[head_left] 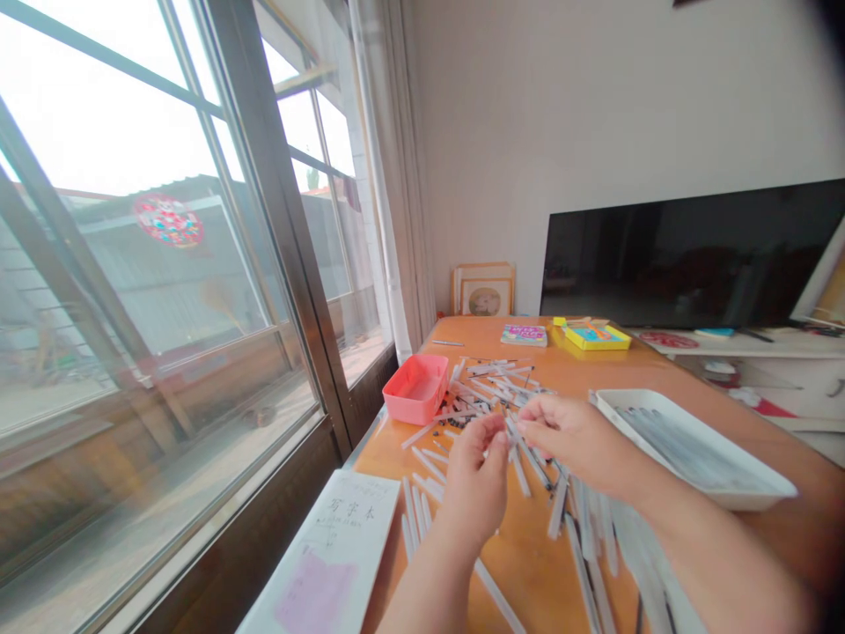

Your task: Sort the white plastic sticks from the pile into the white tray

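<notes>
My left hand is pinched above the table, thumb against fingers. Close beside it, my right hand is also pinched, its fingertips nearly meeting the left ones. Whatever the fingers hold is too small and blurred to name. Under and around both hands lie many translucent white pen barrels and slim dark-tipped pieces. Small black parts are scattered just beyond my left hand. A pink plastic box stands behind them at the table's left edge.
To the right, a white tray holds several pens. A writing booklet lies at the near left, by the window. At the far end are a yellow tray, a colourful box and a single pen. A television stands behind.
</notes>
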`<state>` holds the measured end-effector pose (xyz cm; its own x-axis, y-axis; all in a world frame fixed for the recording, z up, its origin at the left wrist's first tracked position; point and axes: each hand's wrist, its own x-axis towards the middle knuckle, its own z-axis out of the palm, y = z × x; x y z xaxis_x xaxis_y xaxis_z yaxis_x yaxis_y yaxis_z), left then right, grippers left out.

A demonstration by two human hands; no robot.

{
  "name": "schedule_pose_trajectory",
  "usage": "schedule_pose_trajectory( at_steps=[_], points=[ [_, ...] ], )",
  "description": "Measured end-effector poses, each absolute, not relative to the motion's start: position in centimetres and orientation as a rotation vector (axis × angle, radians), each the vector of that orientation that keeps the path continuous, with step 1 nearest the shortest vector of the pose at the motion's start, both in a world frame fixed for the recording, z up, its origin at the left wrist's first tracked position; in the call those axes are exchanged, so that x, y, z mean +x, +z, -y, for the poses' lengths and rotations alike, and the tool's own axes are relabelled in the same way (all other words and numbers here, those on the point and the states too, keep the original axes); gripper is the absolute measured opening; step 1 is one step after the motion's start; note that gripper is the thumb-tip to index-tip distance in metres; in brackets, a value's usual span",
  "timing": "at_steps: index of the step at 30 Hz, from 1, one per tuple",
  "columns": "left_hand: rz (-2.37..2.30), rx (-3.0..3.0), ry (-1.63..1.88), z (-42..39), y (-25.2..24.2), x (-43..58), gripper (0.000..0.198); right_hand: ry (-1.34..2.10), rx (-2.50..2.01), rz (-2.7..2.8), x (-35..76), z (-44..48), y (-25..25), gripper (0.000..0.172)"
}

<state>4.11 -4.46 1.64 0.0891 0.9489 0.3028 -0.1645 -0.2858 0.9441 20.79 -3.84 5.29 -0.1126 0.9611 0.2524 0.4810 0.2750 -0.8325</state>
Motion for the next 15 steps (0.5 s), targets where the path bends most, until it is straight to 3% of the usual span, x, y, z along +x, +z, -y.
schedule_pose_trajectory(
  at_steps=[4,8,15],
  points=[
    [-0.760,1.402,1.233,4.5,1.5,4.3,0.017,0.758,-1.240,1.755,19.8,3.9,4.9,0.016],
    [-0.866,1.218,1.296,3.5,0.8,3.8,0.023,0.870,-1.239,1.658,20.2,2.6,3.5,0.025],
    [-0.842,0.925,1.442,2.3,0.2,2.9,0.031,0.446,-1.670,1.950,21.1,-1.1,-1.2,0.019]
  ],
)
